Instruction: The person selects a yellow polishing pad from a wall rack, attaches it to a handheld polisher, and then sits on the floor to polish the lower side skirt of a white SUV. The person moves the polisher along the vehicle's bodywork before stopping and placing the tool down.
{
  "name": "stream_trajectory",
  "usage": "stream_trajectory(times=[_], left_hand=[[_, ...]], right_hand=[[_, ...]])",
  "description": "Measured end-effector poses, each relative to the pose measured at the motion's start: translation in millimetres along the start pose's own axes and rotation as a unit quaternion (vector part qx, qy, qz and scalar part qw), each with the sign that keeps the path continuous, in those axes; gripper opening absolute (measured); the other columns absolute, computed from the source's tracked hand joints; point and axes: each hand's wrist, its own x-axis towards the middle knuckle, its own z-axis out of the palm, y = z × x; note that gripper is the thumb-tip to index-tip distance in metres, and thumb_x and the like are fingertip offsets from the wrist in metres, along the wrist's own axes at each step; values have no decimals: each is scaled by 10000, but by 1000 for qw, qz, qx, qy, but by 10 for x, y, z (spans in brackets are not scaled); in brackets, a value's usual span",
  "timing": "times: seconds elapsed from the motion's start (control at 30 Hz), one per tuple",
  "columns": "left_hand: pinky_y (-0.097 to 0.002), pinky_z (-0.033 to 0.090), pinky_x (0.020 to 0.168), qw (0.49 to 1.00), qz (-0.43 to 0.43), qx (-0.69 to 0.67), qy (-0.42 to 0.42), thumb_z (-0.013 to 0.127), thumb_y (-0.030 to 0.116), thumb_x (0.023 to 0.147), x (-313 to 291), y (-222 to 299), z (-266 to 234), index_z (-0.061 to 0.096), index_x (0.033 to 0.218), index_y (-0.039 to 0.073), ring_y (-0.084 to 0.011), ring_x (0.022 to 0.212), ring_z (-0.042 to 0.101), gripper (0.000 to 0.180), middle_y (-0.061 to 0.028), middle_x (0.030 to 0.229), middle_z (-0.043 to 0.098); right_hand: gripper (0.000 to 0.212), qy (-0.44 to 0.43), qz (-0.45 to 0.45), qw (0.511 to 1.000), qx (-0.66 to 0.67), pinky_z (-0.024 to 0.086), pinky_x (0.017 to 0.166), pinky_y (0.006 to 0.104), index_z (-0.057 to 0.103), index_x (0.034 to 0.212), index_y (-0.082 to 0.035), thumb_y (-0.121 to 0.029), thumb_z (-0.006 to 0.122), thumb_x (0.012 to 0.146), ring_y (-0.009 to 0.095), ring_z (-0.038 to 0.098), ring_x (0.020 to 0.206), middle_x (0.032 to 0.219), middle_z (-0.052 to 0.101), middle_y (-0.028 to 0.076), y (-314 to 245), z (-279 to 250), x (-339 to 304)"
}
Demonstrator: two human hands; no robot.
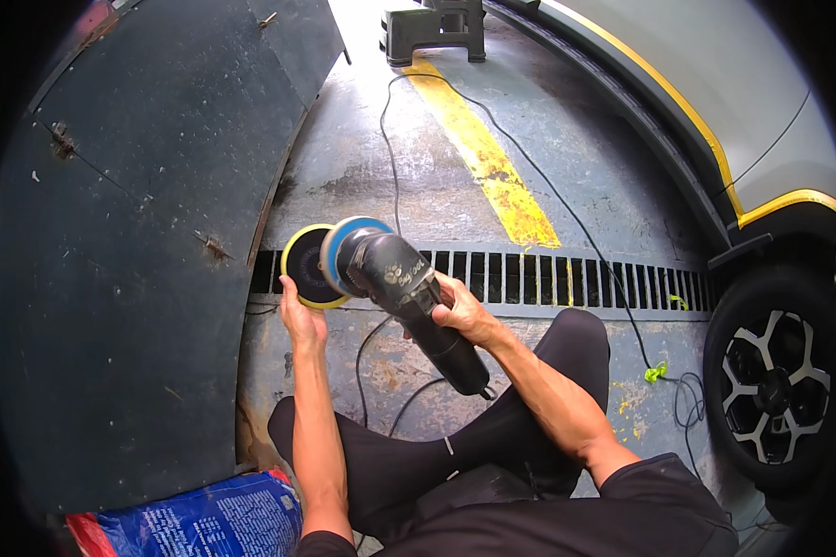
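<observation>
A black handheld polisher (444, 345) is in my right hand (465, 312), its fingers wrapped round the body behind the head. The tool slants, head up and to the left, tail toward my lap. On its head is a round plate (355, 232) with a blue band and a pale rim. My left hand (304, 314) grips a round pad (303, 259) by its lower edge; the pad has a yellow rim and a black face. Pad and plate overlap in view, close together; I cannot tell whether they touch. The plate hides the pad's right side.
A dark panel (149, 251) rises on the left. A blue and red bag (204, 520) lies by my left arm. Ahead, a floor grate (520, 280) crosses, with a thin cord (567, 206) over it. A grey car (785, 111), its wheel (773, 390) nearby, stands right; a black stool (432, 32) beyond.
</observation>
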Motion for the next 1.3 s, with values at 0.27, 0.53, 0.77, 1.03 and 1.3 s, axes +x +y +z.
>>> stream_trajectory(times=[0.27,0.53,0.77,1.03,1.3], left_hand=[[-282,536,912,993,-6,105,-44,654,238,1041,-128,-19,189,635,1247,-16,-122,1002,682,328,-75,1157,718],[-263,525,852,991,47,119,-30,686,211,1021,-197,-18,289,685,1155,-7,-99,905,669,256,-48,1059,737],[-232,482,761,983,100,152,-40,695,218,1020,-187,-31,259,720,1038,12,-59,825,617,208,-4,939,733],[-253,505,797,973,152,170,35,660,211,1041,-55,-52,105,679,1086,14,-82,860,635,203,-26,1001,724],[-304,555,907,998,21,55,-32,527,351,1097,-123,-122,214,631,1248,30,-132,1031,683,370,-61,1184,701]], right_hand=[[1032,24,-12,1000,-7,636,792,368,469,1389,17,-684,835,727,211,732,870,1061,690,122,9,28,8],[1042,47,-11,998,-39,628,813,363,472,1406,28,-665,851,726,178,695,924,1106,669,107,81,14,10],[1033,46,-7,997,-61,622,830,359,477,1409,38,-665,838,745,155,667,968,1136,657,96,127,3,20],[1062,18,2,1000,-19,628,824,373,458,1416,45,-681,833,737,177,685,960,1137,660,110,57,37,2],[1050,26,-3,999,-47,459,1027,356,478,1411,49,-680,837,746,182,574,1173,1264,612,113,102,4,4]])
